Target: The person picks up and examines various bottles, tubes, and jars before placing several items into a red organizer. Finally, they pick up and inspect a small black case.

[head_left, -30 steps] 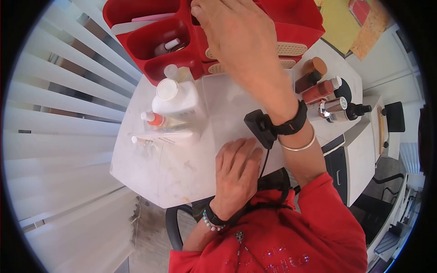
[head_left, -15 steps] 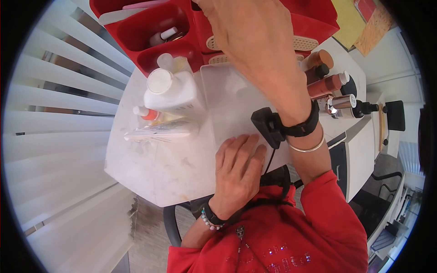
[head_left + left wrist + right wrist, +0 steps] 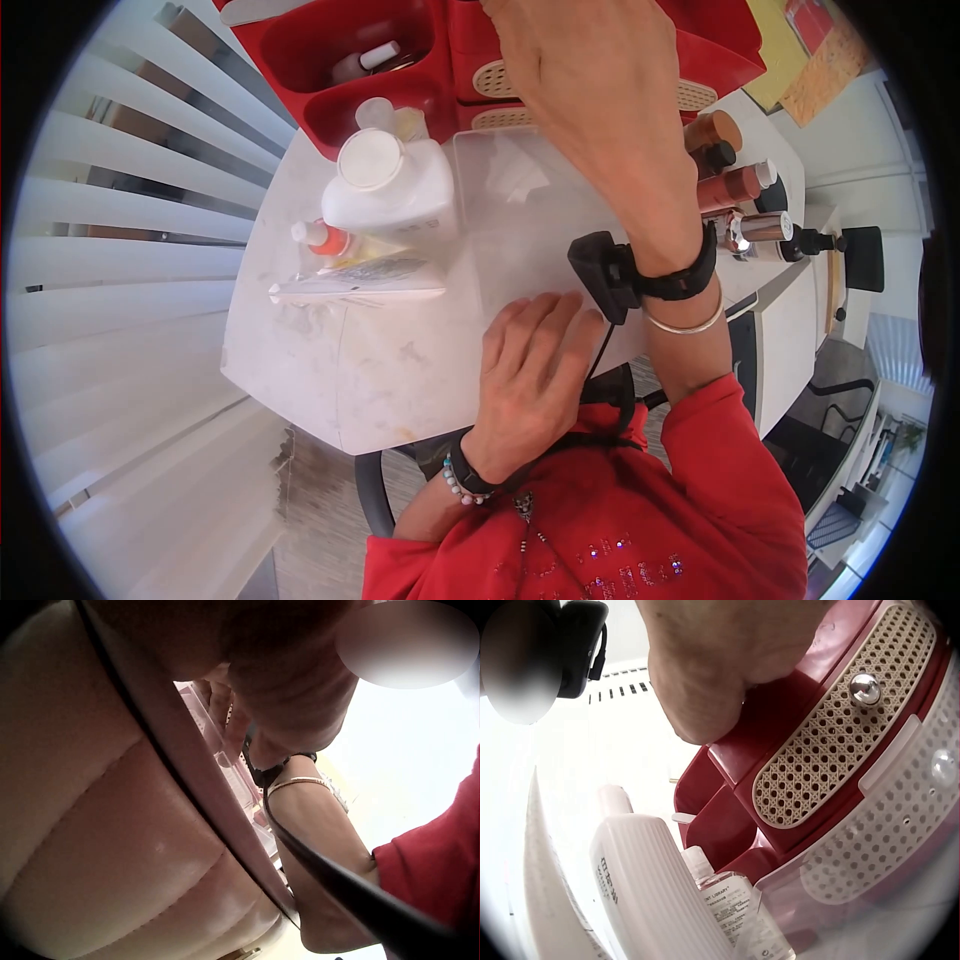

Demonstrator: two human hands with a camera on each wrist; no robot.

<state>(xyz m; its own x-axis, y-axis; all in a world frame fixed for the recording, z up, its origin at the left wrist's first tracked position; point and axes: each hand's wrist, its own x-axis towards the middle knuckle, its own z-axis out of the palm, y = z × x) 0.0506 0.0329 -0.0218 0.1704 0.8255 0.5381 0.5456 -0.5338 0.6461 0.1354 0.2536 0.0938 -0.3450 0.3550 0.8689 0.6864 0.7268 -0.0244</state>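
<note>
My right hand (image 3: 605, 110) reaches over the red organizer (image 3: 290, 55), its fingertips cut off by the top edge of the head view. In the right wrist view, that hand (image 3: 720, 667) is over the organizer's top, behind a woven-patterned drawer front (image 3: 832, 727); its fingers are hidden, so any hold cannot be seen. The left hand (image 3: 530, 385) rests palm down at the table's near edge, fingers loosely extended, with nothing visible in it. In the left wrist view, the left hand (image 3: 292, 697) is dark and partly seen.
A white bottle (image 3: 395, 190), an orange-and-white bottle (image 3: 322, 238) and a flat packet (image 3: 360, 280) stand or lie left on the table (image 3: 290, 350). A clear drawer (image 3: 520, 190) lies before the organizer. Several bottles, one reddish (image 3: 730, 188), stand at right.
The head view has shifted, with the organizer sitting higher in it and the right hand further right and up. The right hand stays over the organizer; the left still rests at the table edge.
</note>
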